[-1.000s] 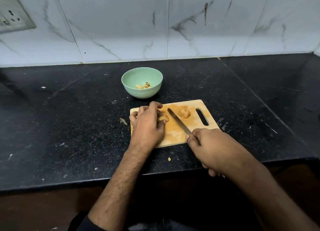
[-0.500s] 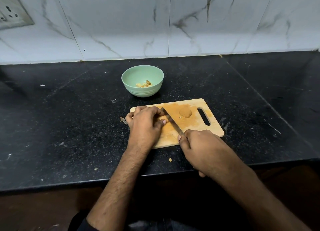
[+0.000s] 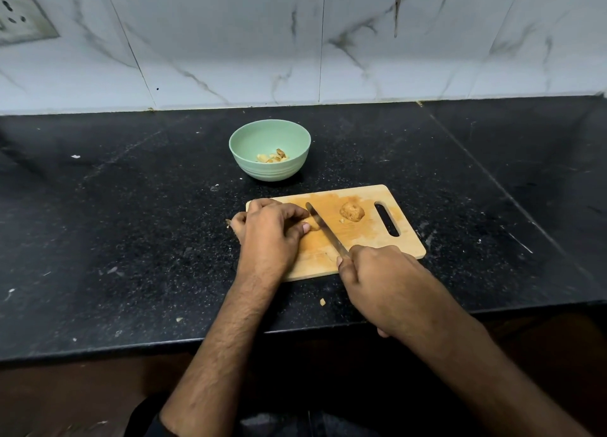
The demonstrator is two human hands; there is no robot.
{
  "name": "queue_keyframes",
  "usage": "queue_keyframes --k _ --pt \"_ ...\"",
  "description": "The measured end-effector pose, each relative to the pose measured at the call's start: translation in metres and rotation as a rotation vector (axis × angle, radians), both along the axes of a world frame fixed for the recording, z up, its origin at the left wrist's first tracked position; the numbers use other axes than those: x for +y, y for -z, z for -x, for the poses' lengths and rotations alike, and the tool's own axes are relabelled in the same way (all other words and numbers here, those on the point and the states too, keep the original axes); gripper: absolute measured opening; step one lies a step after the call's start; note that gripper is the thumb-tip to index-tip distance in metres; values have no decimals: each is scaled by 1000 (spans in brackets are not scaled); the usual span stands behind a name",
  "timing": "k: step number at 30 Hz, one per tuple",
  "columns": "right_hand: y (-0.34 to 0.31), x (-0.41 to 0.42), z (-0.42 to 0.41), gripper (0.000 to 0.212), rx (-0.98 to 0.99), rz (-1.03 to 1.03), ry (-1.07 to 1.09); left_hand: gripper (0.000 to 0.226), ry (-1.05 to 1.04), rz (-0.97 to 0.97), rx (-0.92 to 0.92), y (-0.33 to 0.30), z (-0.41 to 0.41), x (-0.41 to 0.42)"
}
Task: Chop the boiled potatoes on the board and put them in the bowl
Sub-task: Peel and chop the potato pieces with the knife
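Crumbs and pale scraps dot the black speckled bench on its left side, well apart from the work. Further right, the left hand sits curled over a piece of potato at the board's left end, fingers bent round it and hiding most of it. A second ago the knife stood clear to the right of that hand; now the blade has slid in against the fingertips and lies across the held piece, so a fresh cut seems to be under way. The view has also tipped slightly, which lifts the bowl and board in the picture without either having moved on the bench.

Behind the board, the green bowl holds a few chopped bits at its bottom. The wooden board is stained orange across its middle. On its right half, near the handle slot, a second whole potato waits untouched, apart from the blade. The right hand is clenched round the knife handle at the board's near edge.

By my reckoning the task is partly done: some pieces in the bowl, one potato being cut, one yet to start.

White marble-veined tiles back the bench, and a socket plate sits at the far upper left.
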State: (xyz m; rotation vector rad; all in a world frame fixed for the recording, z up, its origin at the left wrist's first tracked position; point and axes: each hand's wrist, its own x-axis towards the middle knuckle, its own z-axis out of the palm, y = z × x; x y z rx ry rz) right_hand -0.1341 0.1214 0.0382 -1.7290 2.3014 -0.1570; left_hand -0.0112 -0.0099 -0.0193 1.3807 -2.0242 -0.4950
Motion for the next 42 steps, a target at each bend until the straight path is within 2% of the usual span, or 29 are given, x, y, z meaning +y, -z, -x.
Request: queue_keyframes --k 10,20,29,42 --pt "0 0 2 41 -24 -22 -4 19 4 -4 -30 -4 3 2" --pt "-6 -4 0 39 3 -60 -2 20 39 40 -145 -1 4 -1" --pt "11 -21 -7 31 -12 -48 20 16 43 73 -156 0 6 -4" --pt "4 26 1 33 -22 -128 -35 21 -42 105 -151 6 5 4"
